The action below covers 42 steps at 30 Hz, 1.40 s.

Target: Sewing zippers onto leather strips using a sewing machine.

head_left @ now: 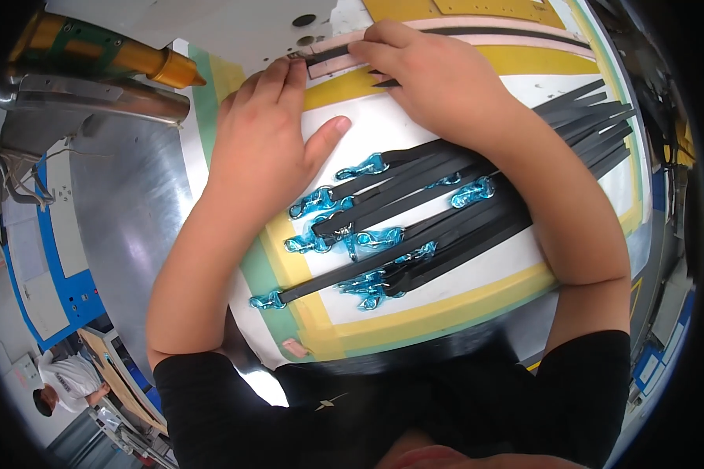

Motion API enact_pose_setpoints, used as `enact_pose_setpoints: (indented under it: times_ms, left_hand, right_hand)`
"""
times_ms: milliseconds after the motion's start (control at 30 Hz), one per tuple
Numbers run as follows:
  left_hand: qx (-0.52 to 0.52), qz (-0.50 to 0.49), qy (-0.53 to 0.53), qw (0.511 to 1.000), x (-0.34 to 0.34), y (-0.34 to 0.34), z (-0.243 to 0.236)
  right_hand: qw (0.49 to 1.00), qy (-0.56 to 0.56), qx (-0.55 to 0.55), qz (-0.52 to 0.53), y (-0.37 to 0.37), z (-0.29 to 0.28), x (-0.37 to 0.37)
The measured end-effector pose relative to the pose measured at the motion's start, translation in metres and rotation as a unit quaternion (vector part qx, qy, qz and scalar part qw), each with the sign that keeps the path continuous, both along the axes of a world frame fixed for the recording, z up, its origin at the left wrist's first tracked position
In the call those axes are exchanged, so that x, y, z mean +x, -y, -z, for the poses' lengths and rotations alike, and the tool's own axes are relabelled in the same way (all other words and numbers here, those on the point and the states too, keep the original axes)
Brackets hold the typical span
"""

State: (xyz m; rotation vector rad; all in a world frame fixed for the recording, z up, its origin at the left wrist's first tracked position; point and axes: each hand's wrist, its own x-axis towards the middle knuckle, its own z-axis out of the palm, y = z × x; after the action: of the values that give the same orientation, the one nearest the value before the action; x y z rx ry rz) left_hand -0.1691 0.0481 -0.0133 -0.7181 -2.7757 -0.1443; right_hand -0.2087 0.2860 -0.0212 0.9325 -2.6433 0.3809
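Note:
My left hand [270, 141] lies open, thumb apart, its fingertips touching the end of a black strap [327, 55] in a long pink channel strip [555, 48]. My right hand [438, 86] rests just right of it, fingertips on that strap, fingers curled around a dark pointed item [385, 83], mostly hidden. Below both hands, several more black straps [414, 266] lie on white paper [461, 266], with metal clasps [471, 193] in blue wrapping at their left ends. A yellow strip [336, 92] runs below the channel.
A gold cylindrical machine part [176, 69] and steel tube [133, 107] overhang the upper left. Green and yellow tape [383, 328] borders the paper on a metal table [125, 211]. A pink scrap [295, 347] lies near the lower edge. A person [66, 383] is at the lower left.

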Motion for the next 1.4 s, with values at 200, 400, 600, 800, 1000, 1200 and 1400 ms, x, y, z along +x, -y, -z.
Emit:
enact_pose_setpoints:
  times_ms: [200,400,600,800,1000,1200,1400]
  left_hand:
    - [0.003,-0.020,0.014,1.000,0.004,0.009,0.001]
    - [0.017,-0.009,0.032,0.999,0.004,0.008,0.001]
    - [0.017,-0.012,0.029,0.999,0.005,0.007,0.003]
    - [0.006,-0.008,0.012,1.000,0.002,0.006,0.002]
    - [0.003,-0.016,0.057,0.998,0.003,0.007,-0.001]
    - [0.004,-0.018,0.047,0.999,0.004,0.005,-0.002]
    - [-0.011,-0.026,0.044,0.999,0.004,0.002,0.001]
  right_hand:
    - [1.000,0.017,0.026,-0.001,0.011,-0.005,0.003]
    - [0.999,0.049,0.007,-0.001,0.009,-0.006,0.005]
    - [0.999,0.039,0.016,-0.008,0.006,-0.005,0.002]
    - [0.998,0.047,0.041,-0.006,0.007,-0.013,-0.003]
    - [0.996,0.068,0.060,0.008,0.012,-0.014,0.000]
    - [0.997,0.064,0.051,-0.008,0.009,-0.015,-0.002]
    - [0.997,0.062,0.053,-0.002,0.010,-0.014,-0.001]
